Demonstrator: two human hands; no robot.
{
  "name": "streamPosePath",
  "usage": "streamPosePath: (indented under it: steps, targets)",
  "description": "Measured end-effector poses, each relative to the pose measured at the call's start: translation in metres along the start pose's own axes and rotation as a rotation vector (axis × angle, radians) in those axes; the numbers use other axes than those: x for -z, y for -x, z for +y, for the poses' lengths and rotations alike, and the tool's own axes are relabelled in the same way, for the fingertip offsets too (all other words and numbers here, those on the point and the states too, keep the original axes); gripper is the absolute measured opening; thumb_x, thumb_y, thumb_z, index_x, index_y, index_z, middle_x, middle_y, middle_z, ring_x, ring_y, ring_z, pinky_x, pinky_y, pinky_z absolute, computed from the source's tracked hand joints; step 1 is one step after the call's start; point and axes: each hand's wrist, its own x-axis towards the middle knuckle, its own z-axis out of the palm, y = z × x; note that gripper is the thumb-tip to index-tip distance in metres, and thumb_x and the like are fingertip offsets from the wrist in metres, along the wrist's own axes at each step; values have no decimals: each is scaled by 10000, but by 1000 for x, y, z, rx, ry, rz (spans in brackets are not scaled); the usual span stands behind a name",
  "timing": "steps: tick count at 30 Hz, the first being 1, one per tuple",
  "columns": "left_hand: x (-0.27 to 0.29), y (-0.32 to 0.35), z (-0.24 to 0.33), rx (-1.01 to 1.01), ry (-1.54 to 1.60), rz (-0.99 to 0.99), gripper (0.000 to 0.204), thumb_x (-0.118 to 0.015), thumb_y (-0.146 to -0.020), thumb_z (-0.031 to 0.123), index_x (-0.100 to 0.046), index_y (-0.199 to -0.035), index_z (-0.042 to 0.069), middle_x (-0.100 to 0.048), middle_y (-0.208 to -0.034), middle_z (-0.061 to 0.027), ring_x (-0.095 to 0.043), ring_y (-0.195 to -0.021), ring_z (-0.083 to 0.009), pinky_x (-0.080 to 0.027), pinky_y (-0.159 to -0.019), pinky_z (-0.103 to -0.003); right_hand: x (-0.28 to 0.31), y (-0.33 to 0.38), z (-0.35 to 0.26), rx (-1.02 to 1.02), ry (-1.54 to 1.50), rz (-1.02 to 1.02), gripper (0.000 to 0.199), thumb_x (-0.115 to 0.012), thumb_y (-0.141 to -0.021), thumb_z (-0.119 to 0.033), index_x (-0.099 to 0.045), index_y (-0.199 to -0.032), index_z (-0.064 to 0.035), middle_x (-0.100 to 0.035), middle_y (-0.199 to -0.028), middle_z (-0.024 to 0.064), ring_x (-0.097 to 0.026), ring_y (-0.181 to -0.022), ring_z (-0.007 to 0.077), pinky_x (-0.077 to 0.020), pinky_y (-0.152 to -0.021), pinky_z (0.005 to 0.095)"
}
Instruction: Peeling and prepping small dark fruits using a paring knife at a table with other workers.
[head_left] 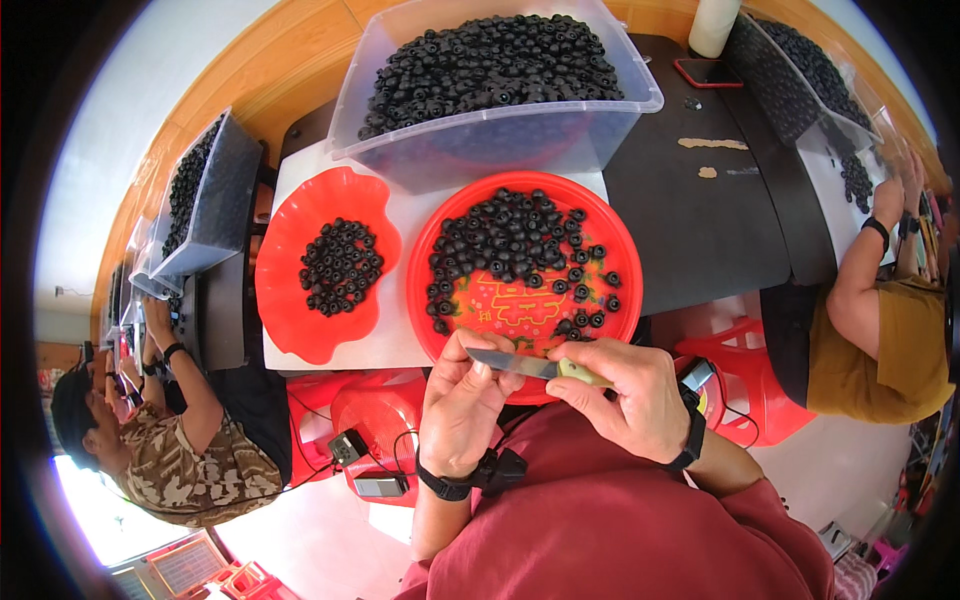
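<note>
A small knife [510, 362] with a pale yellow-green handle is gripped in my right hand [630, 396], its blade pointing left. The blade reaches across the fingertips of my left hand [462, 412], which are pinched together; whatever they hold is hidden behind the blade and fingers. Both hands are over the near rim of a round red tray [628, 262]. Small round black pieces with holes [505, 235] are heaped on its far side, and several lie loose at its right. A scalloped red dish [285, 275] to the left carries a smaller pile of similar pieces [342, 265].
Behind the tray stands a large clear plastic bin [490, 150] full of black pieces. A phone [708, 73] and a white bottle [712, 28] are at the far right. One person [190, 430] sits to the left, another [870, 330] to the right. Red stools [375, 425] stand beside me.
</note>
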Motion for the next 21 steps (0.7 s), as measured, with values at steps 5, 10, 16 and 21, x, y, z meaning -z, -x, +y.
streamPosePath:
  steps: [5,10,16,21]
  targets:
    - [0,-3,-2,38,50,14,171,-624,-947,141,-526,-1065,66,-493,-906,-33,-469,-807,-152,-448,-767,-305,-1,1,-6,30,61,-20,332,-768,-825,-299,-677,-995,-29,-659,-729,79,-646,-567,222,-493,-491,321]
    - [5,-4,-3,22,84,-79,111,-574,-965,91,-524,-1060,63,-553,-1027,-92,-530,-948,-170,-440,-884,-327,-2,1,-4,50,86,5,324,-779,-809,-304,-672,-976,-47,-626,-691,59,-629,-552,219,-482,-482,327]
    - [-1,2,-5,72,99,1,102,-572,-967,86,-527,-1056,64,-570,-1024,-86,-538,-904,-165,-447,-835,-320,-2,-2,0,89,246,82,319,-781,-803,-293,-671,-985,-56,-592,-661,48,-600,-520,223,-473,-473,334]
    - [3,-1,-7,54,112,-23,129,-595,-958,104,-521,-1058,71,-568,-1023,-84,-528,-866,-157,-442,-808,-308,3,2,-3,28,45,39,312,-783,-808,-293,-681,-973,-49,-632,-702,62,-627,-551,215,-485,-488,318]
